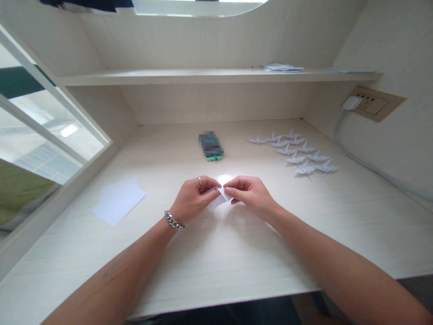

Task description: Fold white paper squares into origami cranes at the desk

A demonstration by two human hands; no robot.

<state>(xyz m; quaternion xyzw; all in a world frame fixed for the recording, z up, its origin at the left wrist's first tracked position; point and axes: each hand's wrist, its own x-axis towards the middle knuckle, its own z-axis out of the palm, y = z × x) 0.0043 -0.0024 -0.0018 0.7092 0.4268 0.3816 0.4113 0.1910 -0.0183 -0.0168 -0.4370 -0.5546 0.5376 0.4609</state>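
Note:
A small piece of folded white paper [219, 201] is pinched between my two hands, a little above the desk. My left hand [196, 196], with a ring and a chain bracelet, grips its left side with thumb and fingers. On the other side, my right hand [252, 194] pinches the paper's upper right corner between thumb and forefinger. Part of the paper is hidden behind the fingers. Several folded white paper cranes [297, 158] stand in a cluster at the back right of the desk. To the left lie flat sheets of white paper [118, 201].
A phone-like object [212, 146], blurred and with a green edge, lies beyond my hands. Above runs a shelf [169, 77] with stacked papers [282, 67]. A plug with a grey cable [365, 164] hangs from the wall socket [379, 104] at right. A framed pane borders the left.

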